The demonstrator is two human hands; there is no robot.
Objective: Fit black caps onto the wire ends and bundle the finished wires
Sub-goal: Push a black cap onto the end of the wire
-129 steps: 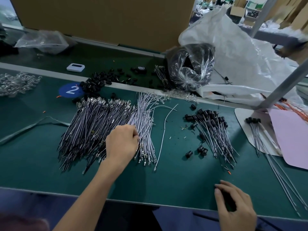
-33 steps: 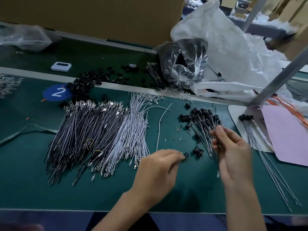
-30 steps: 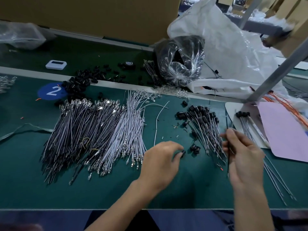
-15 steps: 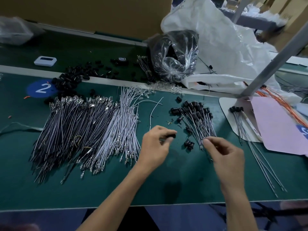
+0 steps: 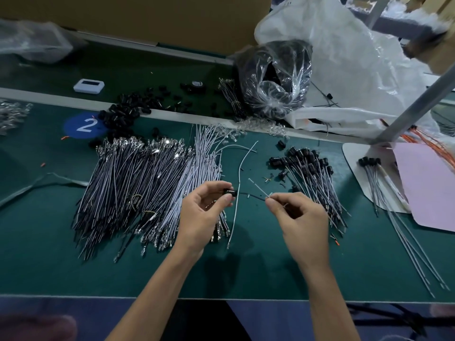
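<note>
A green mat (image 5: 246, 267) covers the bench, with cardboard behind. At the left sit a blue sticker (image 5: 85, 124) marked 2 and loose caps (image 5: 123, 114), then a wide fan of thin grey wires (image 5: 138, 183) with metal tips. The left hand (image 5: 204, 217) pinches one black cap (image 5: 230, 192) above the mat. A dark wire (image 5: 251, 195) runs from it to the right hand (image 5: 302, 222), whose fingertips clamp it (a pale wire pokes from the same pinch). Further right lie a crinkled clear bag (image 5: 273, 77) with dark contents, capped wires (image 5: 312, 173) and a pink sheet (image 5: 428, 185).

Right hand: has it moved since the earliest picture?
Yes. The right hand left the near edge of the table and went farther in, beside the pile of capped wires, where it pinches a thin wire.
</note>
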